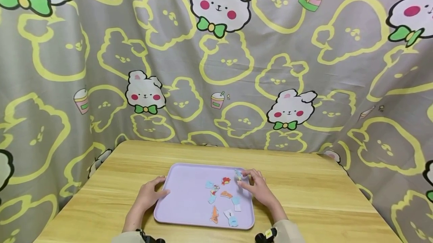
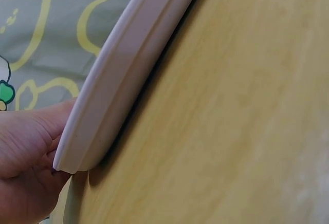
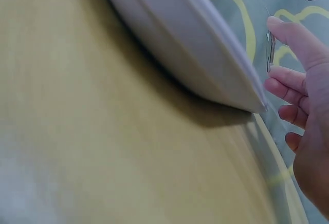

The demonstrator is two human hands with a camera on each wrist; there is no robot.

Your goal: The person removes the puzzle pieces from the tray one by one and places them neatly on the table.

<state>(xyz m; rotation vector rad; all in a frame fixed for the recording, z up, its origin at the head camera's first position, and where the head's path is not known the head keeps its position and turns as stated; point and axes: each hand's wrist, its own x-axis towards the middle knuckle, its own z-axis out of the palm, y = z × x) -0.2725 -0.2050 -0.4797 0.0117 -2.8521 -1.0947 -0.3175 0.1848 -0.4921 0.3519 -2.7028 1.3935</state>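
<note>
A lavender tray lies on the wooden table. My left hand holds its left rim, thumb over the edge; the tray's side hides part of that hand in the left wrist view. Over the tray's far right corner, my right hand pinches a small, flat light-blue puzzle piece between thumb and fingers. In the right wrist view this piece appears edge-on. Several more pieces are scattered on the tray's right half, including a red one, an orange one and a blue-and-white one.
Light wood table surface surrounds the tray. Behind it and at both sides hangs a grey curtain with cartoon rabbits and yellow outlines. A dark camera is strapped at the right wrist.
</note>
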